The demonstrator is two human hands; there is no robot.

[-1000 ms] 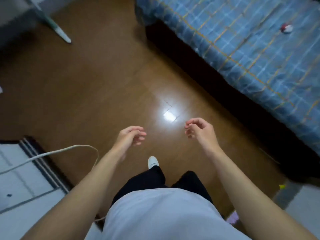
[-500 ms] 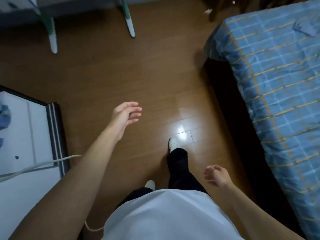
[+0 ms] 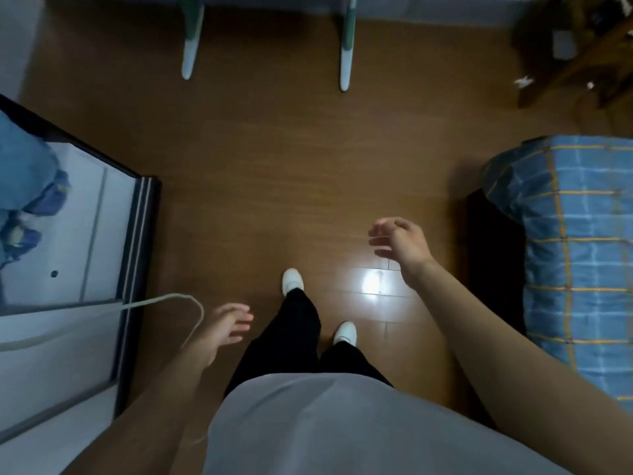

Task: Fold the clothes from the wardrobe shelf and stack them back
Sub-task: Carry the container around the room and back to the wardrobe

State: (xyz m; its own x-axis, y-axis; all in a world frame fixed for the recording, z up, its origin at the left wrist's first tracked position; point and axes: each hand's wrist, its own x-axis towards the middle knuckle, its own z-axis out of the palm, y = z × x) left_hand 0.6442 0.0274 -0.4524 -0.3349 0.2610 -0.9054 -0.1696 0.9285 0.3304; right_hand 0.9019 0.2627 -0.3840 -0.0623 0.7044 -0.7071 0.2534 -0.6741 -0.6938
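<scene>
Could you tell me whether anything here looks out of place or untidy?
Yes: white scraps litter the floor by the wooden furniture at upper right, and blue clothes lie crumpled in the wardrobe at left.

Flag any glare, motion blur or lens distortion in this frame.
Head view: a bright glare patch sits on the wooden floor; the fingers of the left hand and the right hand are smeared by motion; wide-angle bending tilts the wardrobe frame and the bed outward; the light is dim and bluish overall.
</scene>
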